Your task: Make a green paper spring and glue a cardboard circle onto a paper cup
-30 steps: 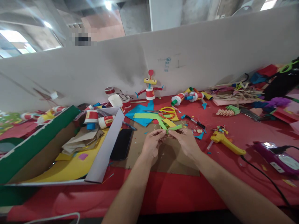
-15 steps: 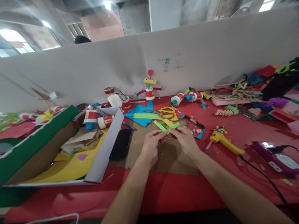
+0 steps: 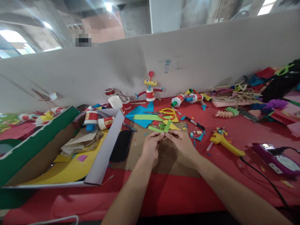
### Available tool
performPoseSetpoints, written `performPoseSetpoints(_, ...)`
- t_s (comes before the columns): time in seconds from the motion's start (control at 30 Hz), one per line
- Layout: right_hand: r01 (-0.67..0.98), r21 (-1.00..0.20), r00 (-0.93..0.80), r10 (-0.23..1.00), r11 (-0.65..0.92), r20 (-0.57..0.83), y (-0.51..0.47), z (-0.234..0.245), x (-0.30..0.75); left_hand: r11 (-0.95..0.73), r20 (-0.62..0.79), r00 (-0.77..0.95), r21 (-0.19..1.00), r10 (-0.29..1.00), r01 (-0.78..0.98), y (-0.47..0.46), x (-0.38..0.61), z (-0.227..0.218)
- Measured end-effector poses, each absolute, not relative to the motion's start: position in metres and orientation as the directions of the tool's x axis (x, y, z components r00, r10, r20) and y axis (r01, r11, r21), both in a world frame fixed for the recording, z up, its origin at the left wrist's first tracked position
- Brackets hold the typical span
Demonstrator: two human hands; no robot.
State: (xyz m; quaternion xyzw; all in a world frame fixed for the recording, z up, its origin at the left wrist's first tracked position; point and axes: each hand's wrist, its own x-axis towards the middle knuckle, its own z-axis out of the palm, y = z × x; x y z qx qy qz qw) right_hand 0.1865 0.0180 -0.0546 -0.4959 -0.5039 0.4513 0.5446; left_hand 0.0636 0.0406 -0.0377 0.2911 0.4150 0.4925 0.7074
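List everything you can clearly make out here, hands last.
Paper strip: at least one, green, centre
Scissors: one, yellow-orange, behind strip
Cardboard: one, brown, centre
Box: one, green-white, left
Phone: one, black, beside box
Standing figure: one, multicoloured, back centre
Sticks: many, tan, back right
Glue gun: one, yellow, right
Plugged-in device: one, purple, far right
Table: one, red, beneath
Wall: one, white, behind
Left hand: one, bare, pinching strip
Right hand: one, bare, pinching strip

Nothing is readable; blue writing (image 3: 167,66) on the wall (image 3: 105,67) blurs.
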Motion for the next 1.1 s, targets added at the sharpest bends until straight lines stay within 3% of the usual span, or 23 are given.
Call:
performPoseSetpoints(0.23,0.126,-0.98,0.141,0.975,0.156,0.173,0.016,-0.053,0.189,0.329,-0.312,0.119,0.806,0.942,-0.491,0.035,0.071,-0.044)
performPoseSetpoints(0.47,0.132,-0.98,0.171,0.97,0.15,0.172,0.015,-0.053,0.189,0.368,-0.28,0.242,0.773,0.929,-0.517,0.032,0.073,-0.037)
performPoseSetpoints(0.63,-0.025,-0.99,0.214,0.968,0.137,0.128,0.017,-0.053,0.188,0.349,-0.256,0.245,0.787,0.935,-0.509,0.032,0.072,-0.031)
performPoseSetpoints(0.93,-0.039,-0.99,0.239,0.963,0.135,0.122,0.014,-0.044,0.187,0.212,-0.154,0.173,0.89,0.973,-0.402,0.031,0.074,-0.04)
performPoseSetpoints(1.1,-0.211,-0.974,0.206,0.978,0.081,0.037,0.017,-0.042,0.191,0.221,-0.149,0.198,0.88,0.969,-0.421,0.03,0.073,-0.038)
